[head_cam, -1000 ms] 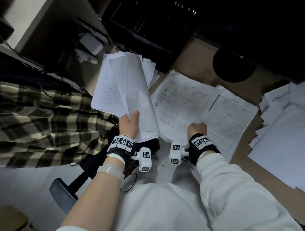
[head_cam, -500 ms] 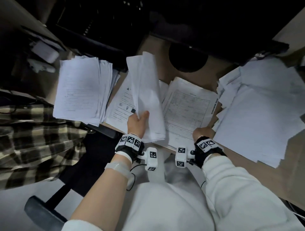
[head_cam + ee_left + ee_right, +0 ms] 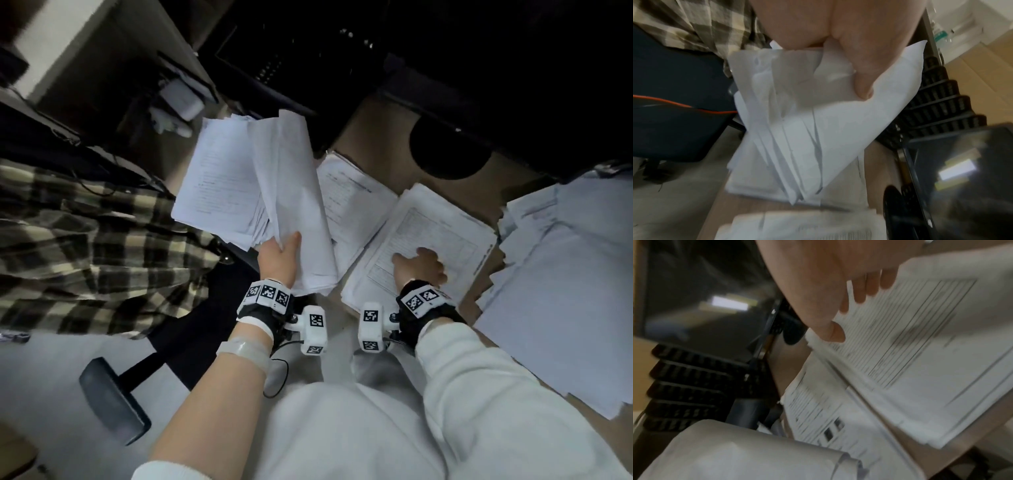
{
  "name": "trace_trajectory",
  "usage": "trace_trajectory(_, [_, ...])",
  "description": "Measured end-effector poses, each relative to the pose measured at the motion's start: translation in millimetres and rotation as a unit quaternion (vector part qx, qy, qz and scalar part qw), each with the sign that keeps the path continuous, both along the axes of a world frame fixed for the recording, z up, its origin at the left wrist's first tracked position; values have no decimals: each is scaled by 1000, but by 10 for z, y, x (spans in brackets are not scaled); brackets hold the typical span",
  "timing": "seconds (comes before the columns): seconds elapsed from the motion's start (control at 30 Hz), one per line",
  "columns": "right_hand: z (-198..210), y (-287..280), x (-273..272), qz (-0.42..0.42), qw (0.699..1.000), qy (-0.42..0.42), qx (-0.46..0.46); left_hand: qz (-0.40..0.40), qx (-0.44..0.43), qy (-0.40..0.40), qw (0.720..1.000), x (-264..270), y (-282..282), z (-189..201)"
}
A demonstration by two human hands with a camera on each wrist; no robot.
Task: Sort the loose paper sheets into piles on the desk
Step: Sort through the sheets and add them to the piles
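White sheets (image 3: 294, 205) gripped in left hand (image 3: 279, 262)

Left hand (image 3: 279, 260): black wrist strap with white square-coded marker blocks; white camera housing on its inner side.
Left forearm: bare, pale translucent band, white sleeve pushed up, thin black cable.
Right hand (image 3: 419, 269): matching black strap, marker blocks, white housing.
Right arm: long white sleeve.

I am at an office desk (image 3: 383, 137): a dark monitor (image 3: 962, 170), stacked black paper trays (image 3: 690, 386), a swivel chair's base (image 3: 113, 397), and heaps of printed forms (image 3: 442, 236).
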State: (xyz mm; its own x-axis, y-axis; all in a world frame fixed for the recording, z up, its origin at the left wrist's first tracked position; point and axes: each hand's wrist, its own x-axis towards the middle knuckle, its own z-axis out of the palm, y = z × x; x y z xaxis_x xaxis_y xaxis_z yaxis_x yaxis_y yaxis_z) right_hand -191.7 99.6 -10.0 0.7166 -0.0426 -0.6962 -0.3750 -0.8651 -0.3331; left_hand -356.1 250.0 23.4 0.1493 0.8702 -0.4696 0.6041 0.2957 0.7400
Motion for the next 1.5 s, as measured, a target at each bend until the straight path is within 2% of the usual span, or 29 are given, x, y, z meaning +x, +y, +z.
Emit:
trace_trajectory(0.1, [23, 602, -313, 57, 988, 34, 139, 40, 38, 11, 998, -376, 391, 64])
trace_trajectory(0.27, [-27, 1639, -1021, 120, 967, 87, 207, 83, 34, 66, 994, -1128, 1086, 28])
trace_trajectory(0.47, [-323, 2389, -1560, 112, 968, 153, 165, 70, -2, 89, 994, -1679, 1596, -221])
trace_trajectory(0.57, [-525, 2542, -1662, 119, 974, 143, 133, 63, -17, 83, 994, -1767, 1738, -282])
trace_trajectory(0.73, [-475, 2723, -1720, 117, 983, 101, 94, 58, -33, 69, 995, -1844, 1883, -389])
trace_trajectory(0.8, [-521, 2758, -1697, 108, 986, 94, 80, 43, -35, 55, 997, -1836, 1895, -412])
trace_trajectory(0.93, [-620, 2777, -1650, 157, 981, 80, 80, 37, -40, 32, 998, -1806, 1882, -432])
trace_trajectory(1.13, [-515, 2618, -1485, 119, 987, 6, 108, 71, -42, 5, 997, -1728, 1836, -371])
trace_trajectory(1.27, [-435, 2075, -1090, 64, 996, -28, 53, 67, -41, -2, 997, -1466, 1697, -411])
trace_trajectory(1.4, [-480, 1360, -848, 34, 999, 12, -26, 49, -42, -35, 997, -1055, 1368, -427])
trace_trajectory(1.5, [-578, 938, -770, 24, 997, 72, -31, 10, -64, -30, 997, -788, 1064, -451])
